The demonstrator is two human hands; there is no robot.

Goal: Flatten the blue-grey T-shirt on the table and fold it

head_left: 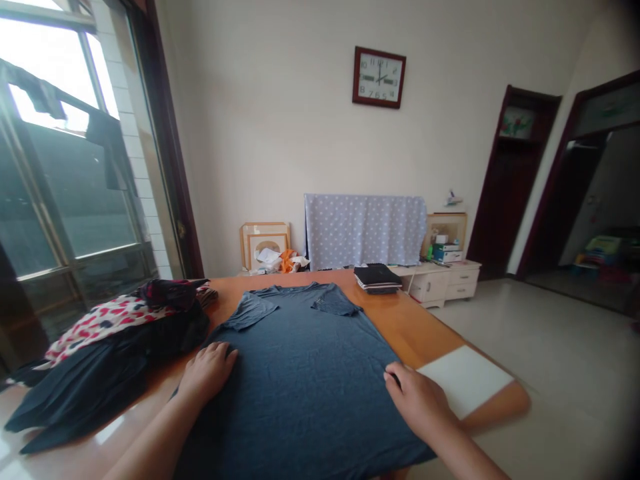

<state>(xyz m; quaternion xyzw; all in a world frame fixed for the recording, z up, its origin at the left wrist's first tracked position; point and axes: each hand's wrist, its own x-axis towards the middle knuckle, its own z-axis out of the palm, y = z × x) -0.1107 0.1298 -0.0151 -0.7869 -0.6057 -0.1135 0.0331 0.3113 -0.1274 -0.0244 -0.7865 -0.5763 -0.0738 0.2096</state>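
A dark blue T-shirt [300, 360] lies flat on the orange wooden table [410, 327], its sleeves folded in at the far end. My left hand [207, 370] rests palm down on the shirt's left edge, fingers curled over the cloth. At the shirt's right edge, my right hand [417, 400] pinches the fabric between thumb and fingers.
A pile of clothes [115, 347], dark with a red-and-white patterned piece on top, lies on the table's left. A black notebook [377, 277] sits at the far edge. A white board [465, 380] lies at the right corner. A low white cabinet [445, 280] stands beyond.
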